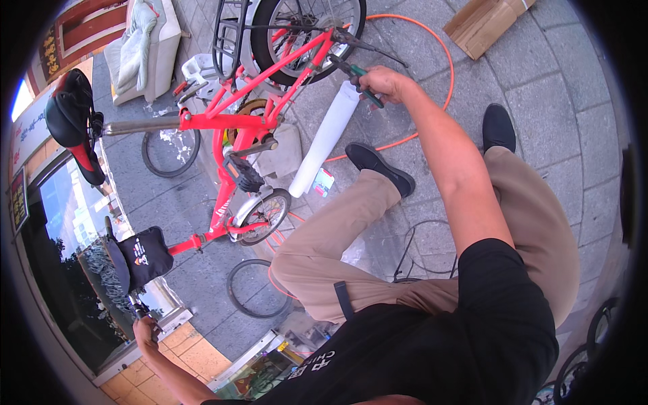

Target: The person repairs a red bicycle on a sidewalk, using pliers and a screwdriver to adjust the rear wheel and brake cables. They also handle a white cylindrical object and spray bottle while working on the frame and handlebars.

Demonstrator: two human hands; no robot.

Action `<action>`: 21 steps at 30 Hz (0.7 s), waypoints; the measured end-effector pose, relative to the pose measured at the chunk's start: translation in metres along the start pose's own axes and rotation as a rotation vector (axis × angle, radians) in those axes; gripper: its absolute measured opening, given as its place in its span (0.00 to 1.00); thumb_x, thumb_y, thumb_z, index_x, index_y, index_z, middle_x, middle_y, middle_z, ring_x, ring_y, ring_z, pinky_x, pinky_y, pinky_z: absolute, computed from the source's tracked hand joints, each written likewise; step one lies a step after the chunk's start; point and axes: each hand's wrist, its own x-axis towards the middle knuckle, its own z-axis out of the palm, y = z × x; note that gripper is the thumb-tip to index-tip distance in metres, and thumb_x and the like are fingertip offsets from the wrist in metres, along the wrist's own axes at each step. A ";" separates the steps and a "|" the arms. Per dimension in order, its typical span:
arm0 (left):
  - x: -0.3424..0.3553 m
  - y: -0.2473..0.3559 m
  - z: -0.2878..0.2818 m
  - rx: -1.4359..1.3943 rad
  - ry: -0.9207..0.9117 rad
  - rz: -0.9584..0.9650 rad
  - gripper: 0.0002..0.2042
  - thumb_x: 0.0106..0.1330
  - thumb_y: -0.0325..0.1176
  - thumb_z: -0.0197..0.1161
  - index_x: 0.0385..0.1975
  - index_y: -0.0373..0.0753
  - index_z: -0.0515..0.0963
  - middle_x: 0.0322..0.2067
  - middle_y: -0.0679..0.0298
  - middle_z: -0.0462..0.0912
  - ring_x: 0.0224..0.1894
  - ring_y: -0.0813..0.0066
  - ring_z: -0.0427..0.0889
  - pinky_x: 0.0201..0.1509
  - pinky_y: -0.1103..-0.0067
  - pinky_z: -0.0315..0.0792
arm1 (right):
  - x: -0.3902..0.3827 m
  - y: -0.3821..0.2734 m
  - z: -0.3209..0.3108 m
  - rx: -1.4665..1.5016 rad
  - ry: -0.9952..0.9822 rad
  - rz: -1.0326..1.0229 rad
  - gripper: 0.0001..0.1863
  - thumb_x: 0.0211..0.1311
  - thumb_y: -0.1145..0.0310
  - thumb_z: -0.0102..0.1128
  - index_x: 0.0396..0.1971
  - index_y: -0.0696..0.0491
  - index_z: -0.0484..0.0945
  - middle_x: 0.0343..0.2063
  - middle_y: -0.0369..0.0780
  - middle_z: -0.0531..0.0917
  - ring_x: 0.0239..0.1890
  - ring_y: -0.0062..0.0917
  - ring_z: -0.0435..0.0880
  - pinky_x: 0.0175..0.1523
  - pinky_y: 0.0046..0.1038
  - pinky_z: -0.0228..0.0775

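A red folding bicycle (213,121) stands tilted on my left, with a saddle (74,125), a rear wheel (283,40) at the top and a small front wheel (263,214). My left hand (147,332) is closed on the black handlebar grip (140,307), beside a dark bag (145,253). My right hand (381,86) grips green-handled pliers (358,71), whose jaws are at the bicycle's rear frame near the wheel. A long white roll (324,138) lies on the paving below that hand.
An orange hose (449,81) curves across the paving (553,121). Cardboard (482,23) lies at upper right, a pale sofa (138,61) at upper left. Loose tyres (233,283), a glass door (61,236) at left and more wheels (601,324) at lower right surround me.
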 end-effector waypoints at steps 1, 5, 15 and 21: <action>0.001 0.001 0.000 0.003 0.007 0.000 0.05 0.53 0.29 0.58 0.30 0.39 0.75 0.19 0.65 0.74 0.18 0.74 0.72 0.20 0.75 0.67 | 0.000 0.000 0.000 0.013 -0.002 -0.002 0.22 0.63 0.72 0.60 0.58 0.55 0.80 0.49 0.44 0.82 0.48 0.34 0.85 0.45 0.52 0.82; 0.000 0.005 -0.001 0.032 -0.011 -0.014 0.07 0.53 0.29 0.59 0.32 0.41 0.74 0.22 0.66 0.72 0.21 0.76 0.70 0.22 0.77 0.67 | 0.001 0.000 0.001 0.008 -0.029 -0.034 0.22 0.64 0.72 0.58 0.59 0.55 0.79 0.49 0.44 0.82 0.48 0.34 0.86 0.46 0.51 0.83; 0.003 0.018 -0.006 0.414 0.104 0.045 0.15 0.57 0.34 0.64 0.42 0.33 0.77 0.28 0.63 0.78 0.24 0.68 0.74 0.30 0.71 0.71 | 0.002 -0.009 -0.003 0.077 -0.113 0.029 0.10 0.66 0.72 0.56 0.45 0.56 0.78 0.30 0.38 0.78 0.28 0.23 0.78 0.28 0.32 0.73; -0.087 0.126 0.080 0.396 0.658 0.996 0.26 0.73 0.37 0.66 0.65 0.28 0.73 0.56 0.53 0.84 0.53 0.67 0.83 0.56 0.72 0.78 | 0.000 -0.013 0.003 0.064 -0.065 0.035 0.05 0.67 0.72 0.58 0.39 0.56 0.76 0.28 0.38 0.77 0.25 0.22 0.75 0.24 0.28 0.68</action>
